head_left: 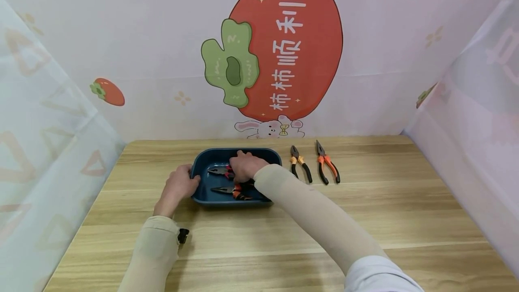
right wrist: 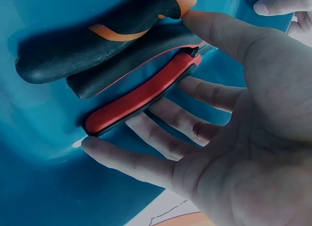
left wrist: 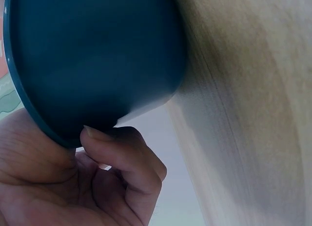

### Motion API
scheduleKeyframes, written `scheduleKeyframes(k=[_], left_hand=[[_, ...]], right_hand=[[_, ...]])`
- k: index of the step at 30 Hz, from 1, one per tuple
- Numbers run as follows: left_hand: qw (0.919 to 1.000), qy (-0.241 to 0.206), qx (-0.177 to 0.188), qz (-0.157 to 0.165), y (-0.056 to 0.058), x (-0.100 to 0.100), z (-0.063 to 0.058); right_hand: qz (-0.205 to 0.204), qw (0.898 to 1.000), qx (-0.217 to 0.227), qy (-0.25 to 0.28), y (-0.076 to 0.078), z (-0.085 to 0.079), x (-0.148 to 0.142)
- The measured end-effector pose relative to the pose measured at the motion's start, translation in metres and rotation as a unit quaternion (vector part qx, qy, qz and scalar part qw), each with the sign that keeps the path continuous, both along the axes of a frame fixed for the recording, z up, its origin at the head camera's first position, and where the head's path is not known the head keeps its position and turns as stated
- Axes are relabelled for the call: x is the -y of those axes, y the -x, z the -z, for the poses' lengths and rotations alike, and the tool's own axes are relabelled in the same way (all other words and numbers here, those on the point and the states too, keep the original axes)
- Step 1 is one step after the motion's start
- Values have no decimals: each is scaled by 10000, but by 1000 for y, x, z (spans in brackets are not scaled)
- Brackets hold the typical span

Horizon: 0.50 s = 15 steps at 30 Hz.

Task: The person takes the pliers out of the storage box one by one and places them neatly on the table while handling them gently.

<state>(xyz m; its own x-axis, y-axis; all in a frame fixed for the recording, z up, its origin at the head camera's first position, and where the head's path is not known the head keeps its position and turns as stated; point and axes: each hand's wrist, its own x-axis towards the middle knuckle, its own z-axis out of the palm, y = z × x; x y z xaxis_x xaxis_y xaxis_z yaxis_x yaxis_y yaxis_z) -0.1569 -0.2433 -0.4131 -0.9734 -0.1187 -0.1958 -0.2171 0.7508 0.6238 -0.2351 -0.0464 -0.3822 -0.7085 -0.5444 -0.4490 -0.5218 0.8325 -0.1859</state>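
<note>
Over goes the right sleeve (head_left: pixel 316 211), covering the near right corner of the tray (head_left: pixel 227 203); the left wrist view slices that tray short, the right crops the orange-black pliers' (right wrist: pixel 117 39) noses!

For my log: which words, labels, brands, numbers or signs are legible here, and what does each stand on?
"柿柿顺利", white, running bottom to top: on the large red-orange persimmon print of the pale fabric backdrop.
Too small to read: pale squiggles on the print's green leafy calyx.
Too faint to read: pale pink marks at far right.
No legible lettering: dark-blue rectangular tray; dark-metal pliers with coloured handles.
</note>
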Motion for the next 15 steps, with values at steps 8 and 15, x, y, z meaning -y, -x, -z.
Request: scheduleKeyframes(k=[8, 15], left_hand=[[10000, -37, 45, -13, 1, 0, -1], [10000, 53, 17, -9, 1, 0, 0]], right_hand=[[19, 10000, -58, -71, 0, 0, 2], [-32, 10000, -5, -89, 1, 1, 2]])
